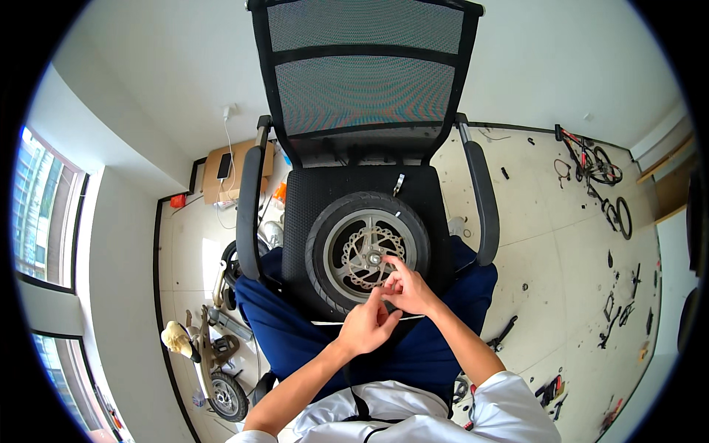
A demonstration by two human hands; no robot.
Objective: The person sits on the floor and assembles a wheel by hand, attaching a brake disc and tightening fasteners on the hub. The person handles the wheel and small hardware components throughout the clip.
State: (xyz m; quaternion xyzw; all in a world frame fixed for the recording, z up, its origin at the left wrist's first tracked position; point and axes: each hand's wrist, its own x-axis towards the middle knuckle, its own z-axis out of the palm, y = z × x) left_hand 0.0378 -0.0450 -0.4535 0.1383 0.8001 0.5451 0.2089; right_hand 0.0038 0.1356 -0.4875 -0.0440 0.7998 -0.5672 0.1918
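A wheel (424,235) with a black tyre and silvery rim lies flat on the black chair seat (297,203). Its brake disc (354,257), full of cut-outs, faces up, with an axle end (374,259) standing at the hub. My right hand (410,291) reaches over the near right part of the wheel, its index finger stretched to the axle end and the other fingers bent. At the near rim is my left hand (366,326), thumb and index finger apart, its index tip close to the right hand's fingers. Nothing shows plainly in either hand.
A small metal lever part (399,184) lies behind the wheel. Armrests (481,203) flank the seat. On the left floor are a cardboard box (214,181) with a phone (224,167) and scooter parts (210,351). Bicycle parts (591,166) and loose pieces are scattered at right.
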